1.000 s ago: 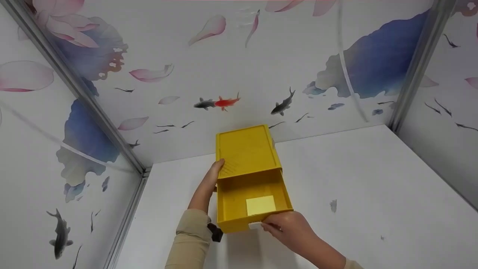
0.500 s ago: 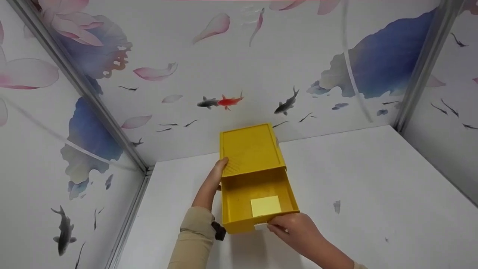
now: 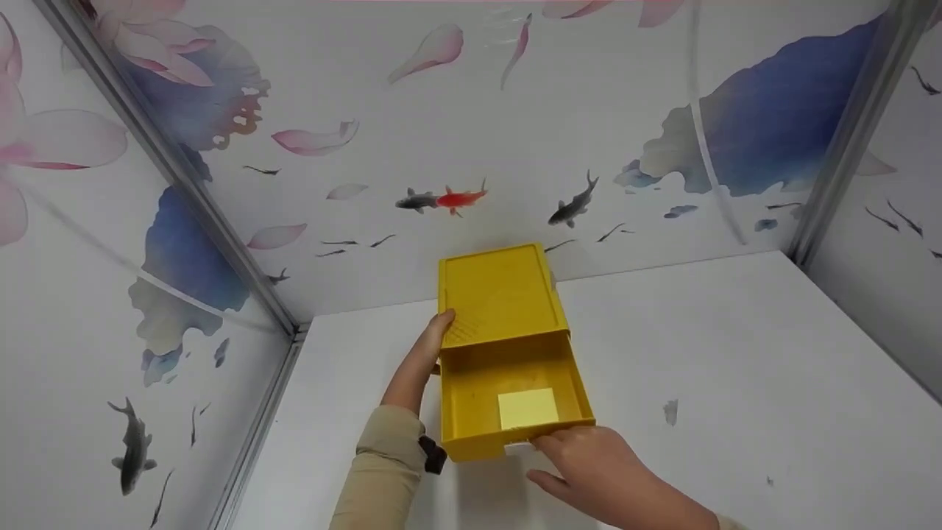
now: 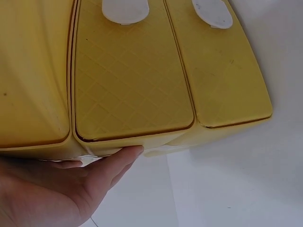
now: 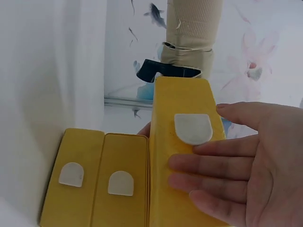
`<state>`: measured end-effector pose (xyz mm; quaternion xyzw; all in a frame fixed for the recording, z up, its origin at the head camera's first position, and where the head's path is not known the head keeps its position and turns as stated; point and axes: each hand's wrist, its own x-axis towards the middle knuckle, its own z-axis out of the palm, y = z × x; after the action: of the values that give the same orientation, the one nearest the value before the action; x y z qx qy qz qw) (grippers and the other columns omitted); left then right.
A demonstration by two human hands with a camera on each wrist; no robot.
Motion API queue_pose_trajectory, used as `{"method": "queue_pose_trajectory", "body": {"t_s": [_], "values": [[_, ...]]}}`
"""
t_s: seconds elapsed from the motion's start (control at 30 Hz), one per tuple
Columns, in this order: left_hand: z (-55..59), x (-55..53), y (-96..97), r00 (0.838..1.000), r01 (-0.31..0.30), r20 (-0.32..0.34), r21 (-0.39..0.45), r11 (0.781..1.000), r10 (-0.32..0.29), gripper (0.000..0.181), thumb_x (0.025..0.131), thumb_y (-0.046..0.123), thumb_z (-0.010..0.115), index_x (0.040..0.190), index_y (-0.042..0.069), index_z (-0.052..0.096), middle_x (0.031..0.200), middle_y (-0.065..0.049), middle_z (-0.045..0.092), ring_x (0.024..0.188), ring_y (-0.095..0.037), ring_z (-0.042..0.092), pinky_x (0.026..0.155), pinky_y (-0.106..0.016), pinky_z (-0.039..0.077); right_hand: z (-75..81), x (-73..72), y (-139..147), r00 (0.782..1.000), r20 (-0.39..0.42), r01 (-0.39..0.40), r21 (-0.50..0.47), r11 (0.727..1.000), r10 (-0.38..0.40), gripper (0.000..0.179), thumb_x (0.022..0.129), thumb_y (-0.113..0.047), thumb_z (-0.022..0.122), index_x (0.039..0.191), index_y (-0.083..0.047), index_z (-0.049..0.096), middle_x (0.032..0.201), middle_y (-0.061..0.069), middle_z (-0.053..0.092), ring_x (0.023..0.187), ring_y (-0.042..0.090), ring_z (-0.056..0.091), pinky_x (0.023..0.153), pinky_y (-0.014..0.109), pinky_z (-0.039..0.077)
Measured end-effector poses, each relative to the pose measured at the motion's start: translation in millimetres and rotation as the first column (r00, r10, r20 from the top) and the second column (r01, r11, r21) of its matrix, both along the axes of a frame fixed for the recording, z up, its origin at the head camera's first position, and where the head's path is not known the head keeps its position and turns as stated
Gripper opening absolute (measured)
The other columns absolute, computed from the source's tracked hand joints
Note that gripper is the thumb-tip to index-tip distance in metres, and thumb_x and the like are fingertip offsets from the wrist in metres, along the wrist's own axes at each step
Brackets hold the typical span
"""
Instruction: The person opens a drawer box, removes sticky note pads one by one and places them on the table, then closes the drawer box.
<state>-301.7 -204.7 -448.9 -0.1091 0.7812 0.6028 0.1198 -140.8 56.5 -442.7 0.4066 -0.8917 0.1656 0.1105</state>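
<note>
A: Where is the yellow drawer unit (image 3: 500, 291) standing?

B: Between the two hands, at the white tabletop (image 3: 706, 346); its base is staying out of sight. The upper drawer (image 3: 475, 449) is projecting towards the person.

A: Left hand?

B: The left hand (image 3: 428, 344) is bracing the unit's left side. Its thumb is resting over the top edge; in the left wrist view, its fingers are lying nearly straight along the side.

A: And the right?

B: The right hand (image 3: 592, 467) is reaching to the drawer front, just beside the white handle (image 3: 518, 447). In the right wrist view its fingers are extending straight and spread, thumb standing wide. I cannot tell whether the fingertips are touching.

A: Contents?

B: A pale yellow square (image 3: 528, 408) is lying inside, near the front wall, closer to the right hand than the left.

A: Lower drawers (image 5: 122, 153)?

B: Two are sitting closed beneath, each showing a white tab.
</note>
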Motion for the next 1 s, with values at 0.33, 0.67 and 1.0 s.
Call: {"method": "queue_pose_trajectory", "body": {"t_s": [0.33, 0.67, 1.0], "values": [[4.8, 1.4, -6.6, 1.0, -0.001, -0.011, -0.039, 0.999, 0.001, 0.077, 0.095, 0.058, 0.033, 0.153, 0.008, 0.024, 0.14, -0.025, 0.041, 0.121, -0.038, 0.045, 0.091, -0.057, 0.043, 41.3, -9.3, 8, 0.998, 0.07, -0.001, -0.017, 1.0, 0.002, 0.026, 0.092, -0.038, 0.067, 0.091, -0.012, 0.071, 0.074, -0.007, 0.067, 0.06, 0.006, 0.054, 0.056, 0.026, 0.05], [-1.0, 6.3, -7.6, 1.0, 0.006, -0.002, -0.041, 0.999, -0.006, 0.079, 0.094, 0.059, 0.033, 0.152, 0.006, 0.026, 0.139, -0.024, 0.042, 0.122, -0.037, 0.045, 0.092, -0.058, 0.042, 68.7, -33.2, 11, 0.991, 0.136, -0.006, 0.021, 1.0, 0.003, 0.024, 0.094, -0.03, 0.066, 0.101, -0.008, 0.072, 0.085, -0.001, 0.071, 0.073, 0.013, 0.064, 0.066, 0.033, 0.054], [0.9, 5.3, -2.1, 1.0, 0.021, 0.002, -0.032, 0.999, -0.021, 0.08, 0.094, 0.059, 0.033, 0.154, 0.008, 0.021, 0.146, -0.024, 0.035, 0.127, -0.039, 0.04, 0.095, -0.061, 0.038, 74.9, -76.0, -8, 0.848, 0.523, -0.024, 0.194, 0.981, -0.083, 0.035, 0.096, -0.039, 0.062, 0.114, -0.011, 0.072, 0.1, -0.005, 0.069, 0.089, 0.013, 0.061, 0.085, 0.035, 0.052]]}}
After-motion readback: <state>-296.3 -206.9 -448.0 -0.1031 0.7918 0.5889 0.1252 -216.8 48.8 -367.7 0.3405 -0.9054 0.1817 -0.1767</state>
